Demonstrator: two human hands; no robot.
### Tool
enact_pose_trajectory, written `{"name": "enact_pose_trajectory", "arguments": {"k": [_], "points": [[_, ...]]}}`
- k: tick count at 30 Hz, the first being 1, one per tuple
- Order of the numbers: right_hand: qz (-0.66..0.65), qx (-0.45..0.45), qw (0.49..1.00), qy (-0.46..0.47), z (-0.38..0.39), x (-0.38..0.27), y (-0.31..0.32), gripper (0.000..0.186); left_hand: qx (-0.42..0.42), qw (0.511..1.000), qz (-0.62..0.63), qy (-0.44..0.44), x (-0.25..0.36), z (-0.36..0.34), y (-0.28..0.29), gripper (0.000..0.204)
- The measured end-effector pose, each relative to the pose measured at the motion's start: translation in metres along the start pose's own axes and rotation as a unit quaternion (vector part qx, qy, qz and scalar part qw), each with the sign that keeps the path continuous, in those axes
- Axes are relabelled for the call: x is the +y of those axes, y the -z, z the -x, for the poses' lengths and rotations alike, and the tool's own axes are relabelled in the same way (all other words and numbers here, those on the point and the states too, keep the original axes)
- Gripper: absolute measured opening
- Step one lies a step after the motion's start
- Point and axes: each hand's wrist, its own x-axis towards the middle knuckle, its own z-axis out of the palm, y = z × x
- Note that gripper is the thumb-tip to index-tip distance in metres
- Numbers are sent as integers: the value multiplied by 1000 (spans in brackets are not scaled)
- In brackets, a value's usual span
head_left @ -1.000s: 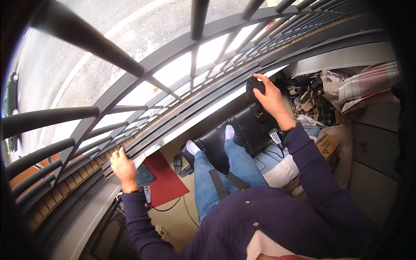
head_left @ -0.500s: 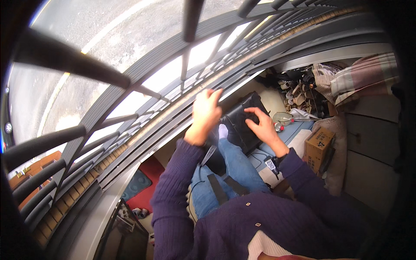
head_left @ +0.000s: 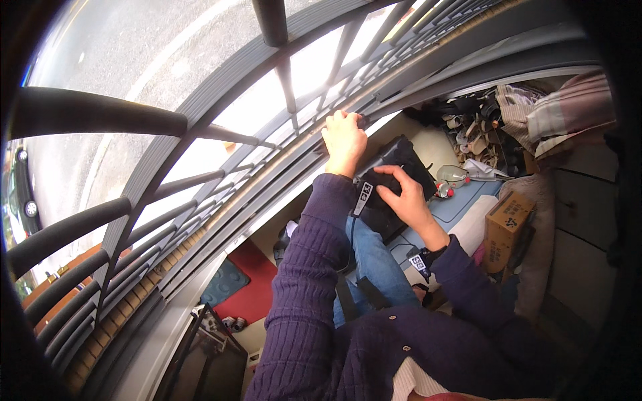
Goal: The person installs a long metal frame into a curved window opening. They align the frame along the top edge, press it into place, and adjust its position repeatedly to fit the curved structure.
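My left hand (head_left: 344, 140) is at the dark window frame (head_left: 314, 155), its fingers curled over the edge of the rail. My right hand (head_left: 406, 199) hangs over a black bag-like item (head_left: 409, 160), thumb and forefinger apart in a loose curve with nothing between them. A strap with a printed tag (head_left: 363, 198) sits by my left wrist, and a dark band with another printed tag (head_left: 419, 262) is on my right wrist. Below are my legs in blue jeans (head_left: 381, 257).
Dark metal bars (head_left: 154, 157) curve outside the window, above a road. A cardboard box (head_left: 508, 224), a clear plastic bottle (head_left: 453, 175) and a blue lid-like surface (head_left: 468, 207) lie to the right. Piled shoes (head_left: 475, 134) and striped cloth (head_left: 568, 113) are at the far right.
My left hand has moved right and away from me, onto the window frame, its fingers curling. My right hand keeps nearly the same pose. The view has shifted, and my body leans toward the window.
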Motion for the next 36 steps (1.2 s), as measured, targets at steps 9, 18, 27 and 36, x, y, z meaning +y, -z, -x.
{"name": "enact_pose_trajectory", "arguments": {"k": [9,18,27,36], "points": [[1,3,1000,18,-15,1,12,36,52,988,-108,-93,-5,6,1,24],[10,9,999,-38,7,47,35,35,6,986,-141,-90,-36,31,41,18],[3,-7,1000,-6,-17,17,22,37,44,993,-46,-96,-3,1,-11,19],[2,-21,999,25,-27,16,19,36,16,975,-149,-161,-44,32,52,19]]}}
